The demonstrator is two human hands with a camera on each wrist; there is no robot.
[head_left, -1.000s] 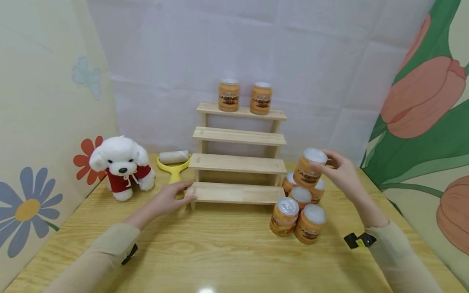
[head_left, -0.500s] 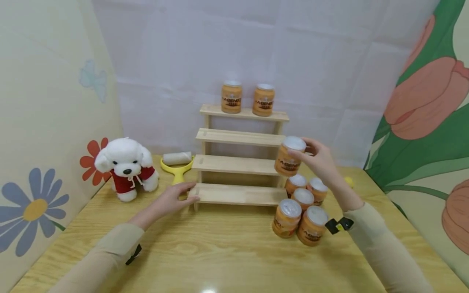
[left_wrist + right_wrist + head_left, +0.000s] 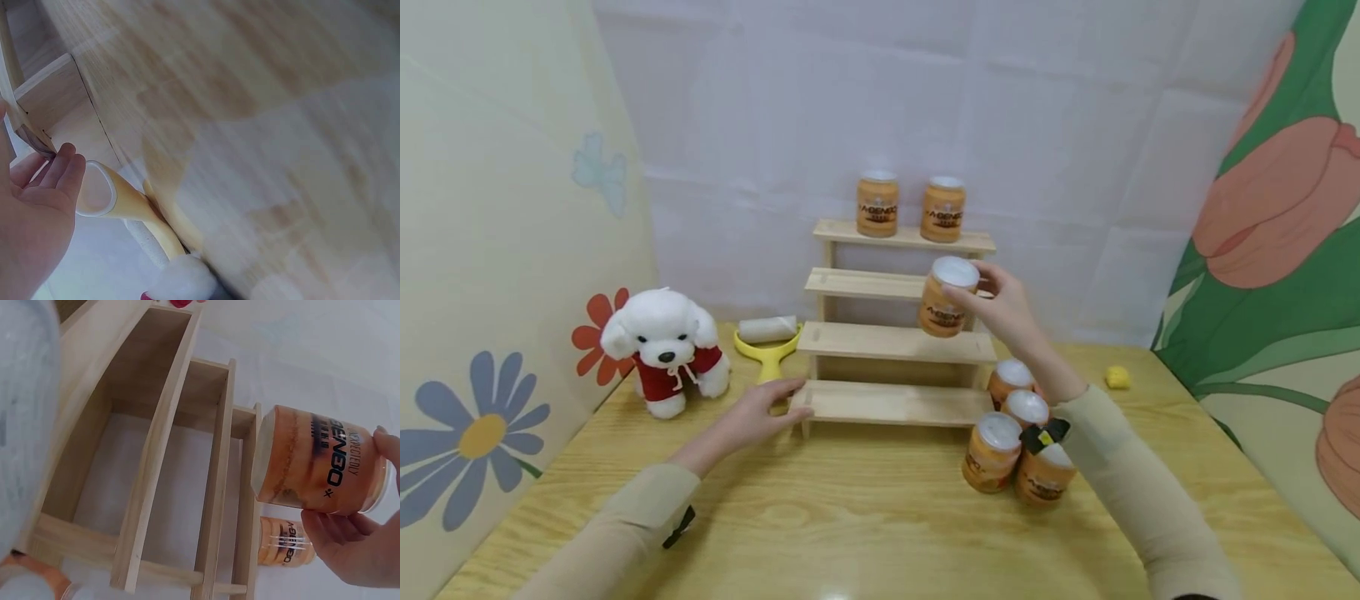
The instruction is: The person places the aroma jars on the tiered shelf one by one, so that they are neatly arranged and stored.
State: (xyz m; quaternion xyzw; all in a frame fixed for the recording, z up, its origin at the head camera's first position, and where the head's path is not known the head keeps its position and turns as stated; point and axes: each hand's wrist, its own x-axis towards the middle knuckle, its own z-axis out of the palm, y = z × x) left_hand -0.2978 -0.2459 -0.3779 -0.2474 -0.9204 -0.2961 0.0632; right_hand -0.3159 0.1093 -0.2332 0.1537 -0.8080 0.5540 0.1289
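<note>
My right hand (image 3: 1011,308) grips an orange can (image 3: 942,308) with a pale lid between thumb and fingers. In the head view the can is upright and overlaps the upper middle boards of a four-step wooden display shelf (image 3: 865,340). The right wrist view shows the can's dark lettering (image 3: 337,453) and the fingertips near its lid end. My left hand (image 3: 760,417) holds the left end of the lowest board, thumb at the front edge and fingers behind. Two matching cans stand on the top board, a left can (image 3: 877,205) and a right can (image 3: 942,210).
Several more orange cans (image 3: 991,454) stand grouped at the shelf's right front, partly behind my right forearm. A yellow-handled lint roller (image 3: 767,346) lies left of the shelf, beside a white plush dog (image 3: 658,333) in red. A small yellow object (image 3: 1117,377) sits at the back right.
My right hand has carried the can up and left, from over the grouped cans to in front of the shelf's middle boards. The left hand stays at the lowest board; the head view has shifted slightly.
</note>
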